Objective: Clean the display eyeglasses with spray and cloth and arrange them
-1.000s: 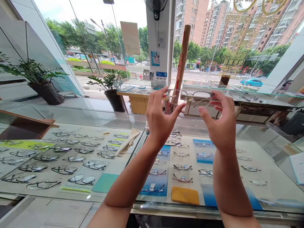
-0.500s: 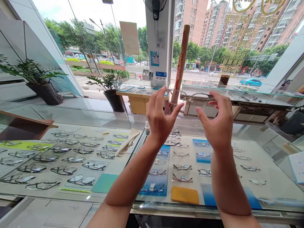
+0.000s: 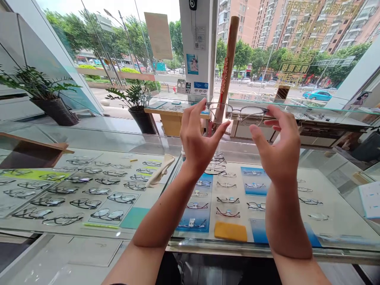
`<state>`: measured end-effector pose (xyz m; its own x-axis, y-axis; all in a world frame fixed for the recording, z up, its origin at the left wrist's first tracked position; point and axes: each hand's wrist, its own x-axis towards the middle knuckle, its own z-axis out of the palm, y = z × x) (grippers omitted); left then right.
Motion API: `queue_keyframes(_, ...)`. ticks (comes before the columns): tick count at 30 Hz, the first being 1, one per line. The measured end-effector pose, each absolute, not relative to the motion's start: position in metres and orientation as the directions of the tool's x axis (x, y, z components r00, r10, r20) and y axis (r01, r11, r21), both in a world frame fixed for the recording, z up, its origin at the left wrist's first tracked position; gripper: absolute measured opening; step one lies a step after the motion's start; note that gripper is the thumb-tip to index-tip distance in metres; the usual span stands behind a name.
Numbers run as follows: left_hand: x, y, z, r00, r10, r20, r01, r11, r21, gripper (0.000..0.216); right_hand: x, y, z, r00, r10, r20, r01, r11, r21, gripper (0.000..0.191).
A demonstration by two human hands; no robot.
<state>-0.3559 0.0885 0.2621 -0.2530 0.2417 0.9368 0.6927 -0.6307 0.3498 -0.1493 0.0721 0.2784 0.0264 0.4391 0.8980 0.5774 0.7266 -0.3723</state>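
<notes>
A pair of thin-rimmed eyeglasses (image 3: 253,115) is held up in front of me, above the glass display counter (image 3: 231,148). My left hand (image 3: 197,136) grips its left end with the fingertips, thumb spread below the lens. At the other end, my right hand (image 3: 280,140) holds the right corner of the frame between fingers and thumb. Both lenses face the window, and the temples are mostly hidden. Below my wrists, rows of eyeglasses (image 3: 228,200) lie inside the counter. A yellow cloth (image 3: 230,231) lies near the counter's front edge.
On the counter's left part are a beige cloth (image 3: 162,171) and a wooden board (image 3: 32,150). A small bottle (image 3: 183,153) stands behind my left wrist. Potted plants (image 3: 142,118) and a tall wooden post (image 3: 228,67) stand farther back, before the windows.
The view has tipped downward, so the background sits higher. My right hand has shifted slightly right, and the eyeglasses appear slightly higher and a bit larger. Both hands keep their hold.
</notes>
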Motion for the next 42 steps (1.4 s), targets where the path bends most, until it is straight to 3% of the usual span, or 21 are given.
queue_keyframes(6,-0.368,0.084,0.240,-0.228,0.306,0.924,0.702,-0.606,0.374,0.071,-0.137,0.090,0.262,0.101,0.538,0.837,0.388,0.754,-0.531,0.039)
queue_keyframes(15,-0.383,0.092,0.133,-0.242,0.334,0.911,0.696,-0.595,0.402,0.066,-0.146,0.130,0.132,0.192,0.796,0.574,0.182,0.546,-0.818,0.052)
queue_keyframes(19,-0.385,0.098,0.116,-0.255,0.390,0.885,0.699,-0.559,0.447,0.067,-0.148,0.133,0.115,0.089,0.857,0.507,0.153,0.491,-0.857,0.057)
queue_keyframes(24,-0.385,0.102,0.108,-0.222,0.327,0.919,0.713,-0.588,0.382,0.067,-0.146,0.137,0.111,0.031,0.912,0.409,0.072,0.406,-0.911,0.062)
queue_keyframes(42,-0.377,0.099,0.107,-0.184,0.330,0.926,0.744,-0.568,0.351,0.064,-0.144,0.137,0.112,0.036,0.918,0.395,0.065,0.393,-0.917,0.058)
